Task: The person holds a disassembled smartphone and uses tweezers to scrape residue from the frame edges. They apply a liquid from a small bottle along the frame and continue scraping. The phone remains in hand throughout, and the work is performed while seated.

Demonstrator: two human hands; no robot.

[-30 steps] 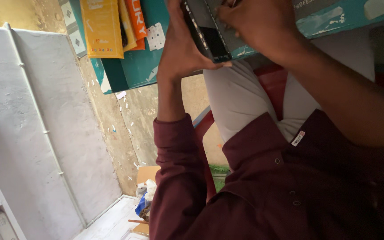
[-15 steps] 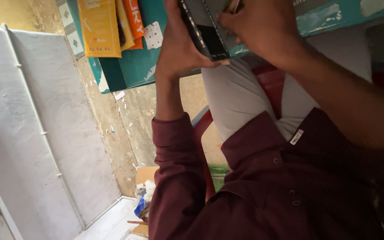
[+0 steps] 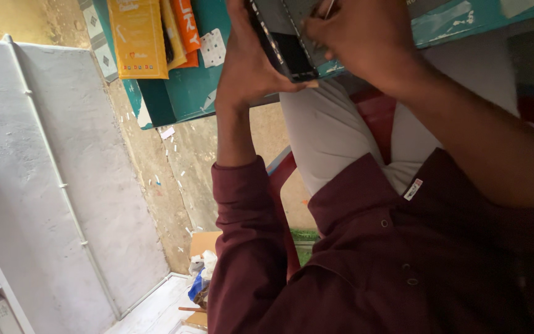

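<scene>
At the top centre of the frame, the left hand [image 3: 245, 65] clasped a dark flat device [image 3: 279, 40], fingers wrapped round its edge. The right hand [image 3: 360, 37] pressed closed against its upper face, seemingly pinching a thin tool. The device's long axis ran diagonally, over the teal table [image 3: 180, 93].

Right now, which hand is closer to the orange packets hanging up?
Left. The left hand, holding the dark phone, sits just beside the orange packets; the right hand is beyond the phone.
</scene>
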